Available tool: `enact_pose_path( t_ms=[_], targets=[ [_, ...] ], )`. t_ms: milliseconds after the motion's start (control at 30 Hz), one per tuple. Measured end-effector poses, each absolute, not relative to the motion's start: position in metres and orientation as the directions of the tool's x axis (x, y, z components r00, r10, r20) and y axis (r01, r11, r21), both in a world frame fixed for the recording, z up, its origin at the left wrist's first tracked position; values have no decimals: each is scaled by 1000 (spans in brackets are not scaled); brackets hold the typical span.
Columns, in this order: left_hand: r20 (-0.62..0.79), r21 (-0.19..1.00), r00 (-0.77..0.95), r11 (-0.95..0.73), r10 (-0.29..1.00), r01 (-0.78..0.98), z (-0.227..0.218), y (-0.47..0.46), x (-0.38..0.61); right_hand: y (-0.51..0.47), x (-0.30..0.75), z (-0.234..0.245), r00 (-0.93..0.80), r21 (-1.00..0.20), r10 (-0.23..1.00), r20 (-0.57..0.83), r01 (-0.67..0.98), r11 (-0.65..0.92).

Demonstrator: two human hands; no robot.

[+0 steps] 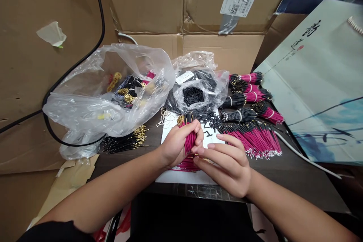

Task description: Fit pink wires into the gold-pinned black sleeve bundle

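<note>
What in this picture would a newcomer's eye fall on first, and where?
The bundle of pink wires in the left hand, at the centre, probably stands out first. To its right, loose pink wires lie spread on the dark table. A large clear plastic bag sprawls on the left.

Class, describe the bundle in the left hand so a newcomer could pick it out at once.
Find the white sheet on the dark table. Above it, the left hand grips a roughly upright pink bundle, with gold tips and black ends at its top. Unlike the banded bundles lying to the right, it is held in a hand.
</note>
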State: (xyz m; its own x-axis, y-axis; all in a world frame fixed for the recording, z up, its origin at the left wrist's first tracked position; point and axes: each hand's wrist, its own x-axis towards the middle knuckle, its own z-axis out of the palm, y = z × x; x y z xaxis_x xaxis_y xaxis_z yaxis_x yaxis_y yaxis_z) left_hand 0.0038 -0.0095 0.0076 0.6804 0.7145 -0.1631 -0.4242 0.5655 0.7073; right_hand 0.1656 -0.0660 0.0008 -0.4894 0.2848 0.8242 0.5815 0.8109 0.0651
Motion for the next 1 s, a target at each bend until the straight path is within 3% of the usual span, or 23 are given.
enact_pose_path(
  t_ms=[67,233,333,433,1000],
  targets=[
    [-158,728,695,558,701,-398,7,-9,4,-67,166,3,-471,25,296,831,563,826],
    [-222,787,786,582,576,-204,3,-10,2,-64,176,8,-164,-361,553,817,603,711],
    [-256,805,814,581,522,-119,2,-12,1,-60,179,11,10,-524,638,770,580,624],
    [-285,785,835,615,470,-79,3,-13,0,-57,178,13,63,-645,722,689,508,571],
    [-293,773,868,634,401,-33,6,-11,-1,-54,179,13,45,-763,824,565,409,501]
  ],
)
